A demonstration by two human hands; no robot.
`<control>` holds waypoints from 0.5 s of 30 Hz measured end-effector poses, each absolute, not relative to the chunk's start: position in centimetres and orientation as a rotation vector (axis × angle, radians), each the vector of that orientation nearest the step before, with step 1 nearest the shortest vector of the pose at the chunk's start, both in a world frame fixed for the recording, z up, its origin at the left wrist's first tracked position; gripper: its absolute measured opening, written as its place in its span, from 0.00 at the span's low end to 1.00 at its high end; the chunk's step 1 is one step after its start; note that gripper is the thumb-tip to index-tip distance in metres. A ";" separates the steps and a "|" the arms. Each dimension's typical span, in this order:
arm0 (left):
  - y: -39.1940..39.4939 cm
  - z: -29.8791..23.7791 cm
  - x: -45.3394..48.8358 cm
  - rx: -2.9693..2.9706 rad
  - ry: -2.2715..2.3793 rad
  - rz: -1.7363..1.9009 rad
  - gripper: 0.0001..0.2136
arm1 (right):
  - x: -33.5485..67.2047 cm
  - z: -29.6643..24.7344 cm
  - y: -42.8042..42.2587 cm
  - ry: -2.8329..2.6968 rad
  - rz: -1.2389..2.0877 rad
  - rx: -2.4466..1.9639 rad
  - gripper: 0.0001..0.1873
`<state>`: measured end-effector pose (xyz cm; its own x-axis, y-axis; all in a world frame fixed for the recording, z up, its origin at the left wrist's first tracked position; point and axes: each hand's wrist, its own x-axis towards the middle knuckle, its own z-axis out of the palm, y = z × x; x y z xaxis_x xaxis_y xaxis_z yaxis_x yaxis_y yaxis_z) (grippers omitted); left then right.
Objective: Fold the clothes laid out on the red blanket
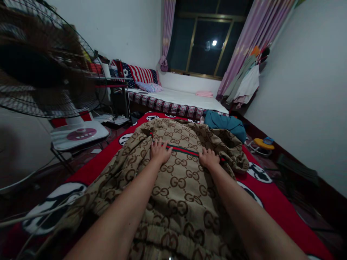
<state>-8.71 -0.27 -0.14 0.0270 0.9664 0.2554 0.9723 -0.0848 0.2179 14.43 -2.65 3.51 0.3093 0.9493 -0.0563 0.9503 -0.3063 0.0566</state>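
While your left hand (159, 151) and right hand (208, 157) lie palm-down on the brown monogram garment (179, 191), each grip is wide: fingers spread, closed on nothing, only pressing on cloth. You have them set apart from each other, one at either end of the red-and-green stripe (187, 150), and that placing seems to hold the fabric flat and taut between them. The garment lies spread on the red blanket (271, 202) on the floor, right in front of you and under both forearms. Its long axis runs straight away from you toward the bed (184, 97), with a ribbed band at the near end and the stripe crossing it from side to side. Past your right hand, the far right part is bunched up in folds rather than flat, just short of a teal cloth (226, 124) heaped at the blanket's far edge. A standing fan (40, 61) is close on your left, well apart from the garment.
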 end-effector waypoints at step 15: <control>-1.0 3.4 -9.5 -2.536 -2.183 -0.192 0.32 | 7.9 -0.1 -4.1 2.367 0.070 2.293 0.29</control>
<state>-9.45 -0.99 3.35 0.1543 0.9868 -0.0496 0.9629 -0.1389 0.2315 7.88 -4.07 -0.08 -0.0259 0.9898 0.1402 0.9964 0.0369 -0.0767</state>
